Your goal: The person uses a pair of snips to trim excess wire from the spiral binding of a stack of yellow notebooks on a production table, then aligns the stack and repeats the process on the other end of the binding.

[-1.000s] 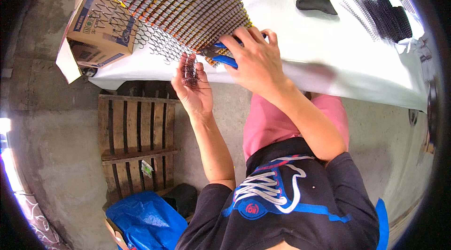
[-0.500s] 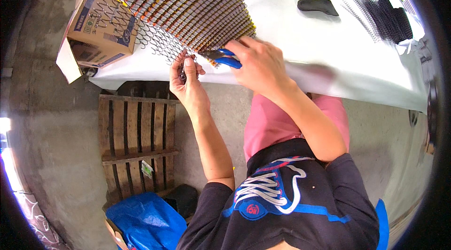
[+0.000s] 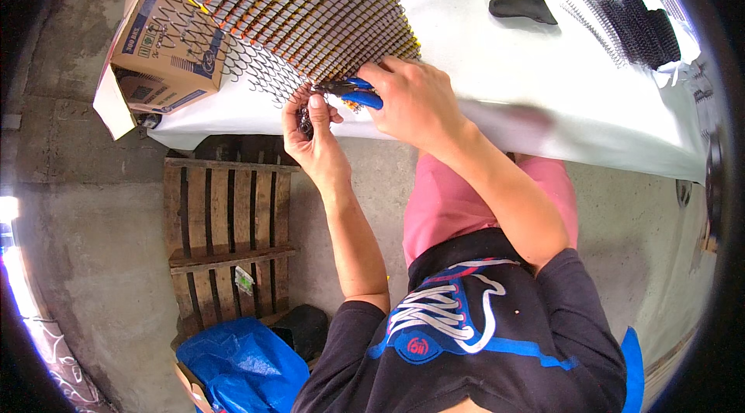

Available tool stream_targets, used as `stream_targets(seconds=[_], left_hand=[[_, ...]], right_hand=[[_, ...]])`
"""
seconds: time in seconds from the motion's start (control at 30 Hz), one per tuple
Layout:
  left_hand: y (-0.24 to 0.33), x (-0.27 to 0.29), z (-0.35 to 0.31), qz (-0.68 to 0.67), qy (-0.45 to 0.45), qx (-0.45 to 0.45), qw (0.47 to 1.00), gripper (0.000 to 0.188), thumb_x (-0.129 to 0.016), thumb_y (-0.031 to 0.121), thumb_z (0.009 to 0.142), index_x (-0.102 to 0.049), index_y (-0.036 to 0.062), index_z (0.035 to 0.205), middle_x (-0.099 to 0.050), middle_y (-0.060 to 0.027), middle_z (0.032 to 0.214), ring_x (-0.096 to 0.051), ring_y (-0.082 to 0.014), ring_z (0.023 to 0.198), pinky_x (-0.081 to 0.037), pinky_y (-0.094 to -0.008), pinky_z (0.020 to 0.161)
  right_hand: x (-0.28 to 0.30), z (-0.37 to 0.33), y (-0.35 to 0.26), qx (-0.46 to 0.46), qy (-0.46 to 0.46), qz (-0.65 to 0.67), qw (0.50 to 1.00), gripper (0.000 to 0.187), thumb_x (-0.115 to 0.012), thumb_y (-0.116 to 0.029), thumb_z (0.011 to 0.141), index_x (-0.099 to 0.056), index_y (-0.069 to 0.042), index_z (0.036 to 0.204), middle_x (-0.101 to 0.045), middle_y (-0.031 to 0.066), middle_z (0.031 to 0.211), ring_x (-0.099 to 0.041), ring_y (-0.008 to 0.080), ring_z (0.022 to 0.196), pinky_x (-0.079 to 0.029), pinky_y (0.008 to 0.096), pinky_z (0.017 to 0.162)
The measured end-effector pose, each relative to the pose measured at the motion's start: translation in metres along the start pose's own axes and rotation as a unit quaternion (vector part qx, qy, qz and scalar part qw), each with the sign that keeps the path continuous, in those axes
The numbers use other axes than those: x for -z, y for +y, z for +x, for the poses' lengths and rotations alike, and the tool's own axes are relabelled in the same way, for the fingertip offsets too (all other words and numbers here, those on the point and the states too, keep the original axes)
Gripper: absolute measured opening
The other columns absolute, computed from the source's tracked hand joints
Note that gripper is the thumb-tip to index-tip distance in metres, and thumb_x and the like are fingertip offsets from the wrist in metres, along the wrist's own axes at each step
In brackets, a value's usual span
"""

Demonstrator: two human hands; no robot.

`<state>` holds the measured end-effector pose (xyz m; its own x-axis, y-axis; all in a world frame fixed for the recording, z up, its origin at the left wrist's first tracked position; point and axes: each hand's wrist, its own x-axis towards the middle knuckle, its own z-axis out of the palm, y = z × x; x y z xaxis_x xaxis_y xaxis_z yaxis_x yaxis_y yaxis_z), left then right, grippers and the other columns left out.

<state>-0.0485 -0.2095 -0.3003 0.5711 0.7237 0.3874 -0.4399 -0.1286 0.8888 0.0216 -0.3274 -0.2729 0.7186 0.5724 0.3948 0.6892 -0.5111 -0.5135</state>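
My right hand (image 3: 419,101) is closed round blue-handled pliers (image 3: 363,98). Their dark jaws reach left to the fingertips of my left hand (image 3: 318,137), at the lower corner of a woven wire mesh panel (image 3: 310,5). A small dark clump of metal pieces (image 3: 305,124) sits in my curled left fingers; its exact kind is too small to make out. The panel has dark wires over a grey, orange and yellow backing. Along its left side, loose curly wire (image 3: 260,71) spreads out uncovered.
A cardboard box (image 3: 174,48) stands left of the panel on the white-covered table (image 3: 466,48). Farther right lie a black flat pad (image 3: 524,9) and a stack of black wire coils (image 3: 636,29). Below are a wooden pallet (image 3: 233,211) and a blue plastic bag (image 3: 240,366).
My right hand has moved a little left with the pliers, bringing the jaws to my left fingertips. My left hand has shifted slightly right, still holding the dark metal clump.
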Motion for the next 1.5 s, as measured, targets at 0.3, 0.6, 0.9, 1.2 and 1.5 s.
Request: stream_targets(seconds=[0.3,0.6,0.9,1.2,1.5], left_hand=[[0.001,0.004,0.0,-0.072,0.015,0.024,0.997,0.019,-0.059,0.014,0.092,-0.058,-0.0009,0.104,-0.059,-0.0046,0.086,-0.049,-0.0061,0.063,-0.039,-0.019,0.055],[0.012,0.008,0.008,-0.098,-0.025,0.043,0.994,0.029,-0.059,0.009,0.091,-0.055,-0.0029,0.116,-0.06,-0.0062,0.09,-0.047,-0.0061,0.061,-0.037,-0.0186,0.053],[0.013,-0.008,0.005,-0.078,0.027,0.021,0.996,0.019,-0.059,0.014,0.092,-0.059,-0.001,0.105,-0.06,-0.003,0.086,-0.046,-0.0054,0.06,-0.036,-0.018,0.052],[0.014,0.077,-0.006,-0.009,0.054,0.168,0.984,0.02,-0.057,0.013,0.093,-0.06,0.0019,0.11,-0.056,-0.0008,0.083,-0.045,-0.0051,0.066,-0.037,-0.0188,0.055],[0.078,0.047,0.213,-0.054,-0.123,0.107,0.985,0.023,-0.058,0.012,0.092,-0.057,-0.0016,0.11,-0.057,-0.0027,0.09,-0.051,-0.0075,0.074,-0.041,-0.0187,0.062]], right_hand=[[0.011,-0.008,-0.002,0.066,0.168,-0.035,0.983,0.024,-0.071,-0.025,0.072,-0.062,-0.013,0.09,-0.059,0.0031,0.087,-0.059,0.0213,0.089,-0.04,0.0411,0.08],[0.015,-0.001,-0.011,0.048,0.108,-0.077,0.99,0.028,-0.074,-0.025,0.068,-0.062,-0.012,0.089,-0.059,0.0039,0.087,-0.059,0.0206,0.085,-0.041,0.0418,0.075],[0.008,-0.001,-0.002,0.036,0.066,-0.026,0.997,0.011,-0.063,-0.011,0.071,-0.061,-0.011,0.082,-0.06,0.0052,0.076,-0.064,0.0251,0.07,-0.05,0.0374,0.062],[0.065,-0.053,0.093,0.006,0.033,-0.045,0.998,0.033,-0.073,-0.017,0.069,-0.063,-0.011,0.1,-0.058,0.006,0.092,-0.057,0.0263,0.092,-0.041,0.0396,0.08],[0.082,-0.094,0.146,-0.064,0.139,-0.097,0.983,0.035,-0.074,-0.016,0.063,-0.06,-0.011,0.095,-0.059,0.0064,0.091,-0.055,0.0278,0.088,-0.039,0.0385,0.08]])
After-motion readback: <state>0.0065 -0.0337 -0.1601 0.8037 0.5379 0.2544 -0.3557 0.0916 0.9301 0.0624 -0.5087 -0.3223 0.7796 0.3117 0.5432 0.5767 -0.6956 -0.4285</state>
